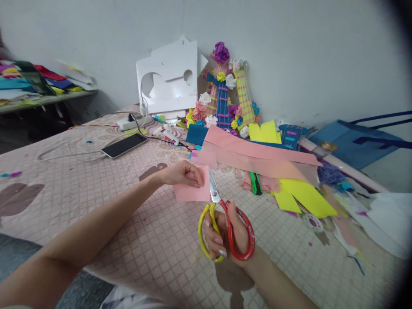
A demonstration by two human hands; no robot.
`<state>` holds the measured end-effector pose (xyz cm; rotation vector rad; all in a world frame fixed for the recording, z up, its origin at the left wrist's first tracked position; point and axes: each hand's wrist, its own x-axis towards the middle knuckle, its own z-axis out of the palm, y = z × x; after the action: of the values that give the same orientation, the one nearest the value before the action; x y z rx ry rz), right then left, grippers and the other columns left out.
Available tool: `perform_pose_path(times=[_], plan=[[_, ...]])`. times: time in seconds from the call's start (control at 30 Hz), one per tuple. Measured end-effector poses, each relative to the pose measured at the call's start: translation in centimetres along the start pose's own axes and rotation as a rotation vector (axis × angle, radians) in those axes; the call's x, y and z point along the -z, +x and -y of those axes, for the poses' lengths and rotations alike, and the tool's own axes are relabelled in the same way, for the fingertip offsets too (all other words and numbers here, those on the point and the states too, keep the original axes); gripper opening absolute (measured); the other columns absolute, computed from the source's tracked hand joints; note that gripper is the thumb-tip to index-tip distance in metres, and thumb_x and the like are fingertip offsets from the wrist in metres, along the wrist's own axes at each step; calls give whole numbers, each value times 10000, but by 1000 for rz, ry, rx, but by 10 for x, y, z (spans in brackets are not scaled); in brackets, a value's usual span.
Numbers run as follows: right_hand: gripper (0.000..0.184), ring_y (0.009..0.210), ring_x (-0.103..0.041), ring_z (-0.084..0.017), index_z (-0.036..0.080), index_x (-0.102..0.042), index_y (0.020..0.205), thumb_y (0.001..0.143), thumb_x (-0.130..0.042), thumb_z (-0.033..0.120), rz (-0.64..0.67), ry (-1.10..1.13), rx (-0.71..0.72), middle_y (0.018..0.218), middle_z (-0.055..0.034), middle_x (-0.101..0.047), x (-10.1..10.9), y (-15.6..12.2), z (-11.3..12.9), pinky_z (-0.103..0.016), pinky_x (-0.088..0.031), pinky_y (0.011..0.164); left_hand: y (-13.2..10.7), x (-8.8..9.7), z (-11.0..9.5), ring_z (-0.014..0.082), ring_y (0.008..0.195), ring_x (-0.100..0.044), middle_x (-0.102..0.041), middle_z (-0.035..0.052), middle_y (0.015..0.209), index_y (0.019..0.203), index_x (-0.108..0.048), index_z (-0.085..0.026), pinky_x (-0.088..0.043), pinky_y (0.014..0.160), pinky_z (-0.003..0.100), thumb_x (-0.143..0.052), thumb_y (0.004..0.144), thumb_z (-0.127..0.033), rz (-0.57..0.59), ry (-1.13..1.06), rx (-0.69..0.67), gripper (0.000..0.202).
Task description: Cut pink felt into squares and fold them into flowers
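My left hand pinches a small pink paper piece and holds it just above the tabletop. My right hand grips scissors with one yellow and one red handle loop, fingers through both loops. The scissor blades lie against the right edge of the pink piece, pointing away from me.
Long pink paper strips, yellow paper and a green cutter lie to the right. Behind stand colourful paper guitar models, a white cut-out board, a phone on a cable and a power strip. A patterned tablecloth covers the table.
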<state>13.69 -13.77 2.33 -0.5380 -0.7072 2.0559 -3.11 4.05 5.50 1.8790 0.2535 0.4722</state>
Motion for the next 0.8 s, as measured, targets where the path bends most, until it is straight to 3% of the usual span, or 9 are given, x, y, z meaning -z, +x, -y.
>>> perform_pose_path(times=[0.8], plan=[[605, 288, -305, -39, 172, -512, 802, 807, -337, 751, -115, -81, 54, 460, 90, -420, 10, 3, -5, -194, -395, 350, 1, -1, 2, 111, 743, -629, -703, 60, 806, 811, -713, -125, -491, 718, 201, -717, 737, -218, 35, 12, 6, 119]])
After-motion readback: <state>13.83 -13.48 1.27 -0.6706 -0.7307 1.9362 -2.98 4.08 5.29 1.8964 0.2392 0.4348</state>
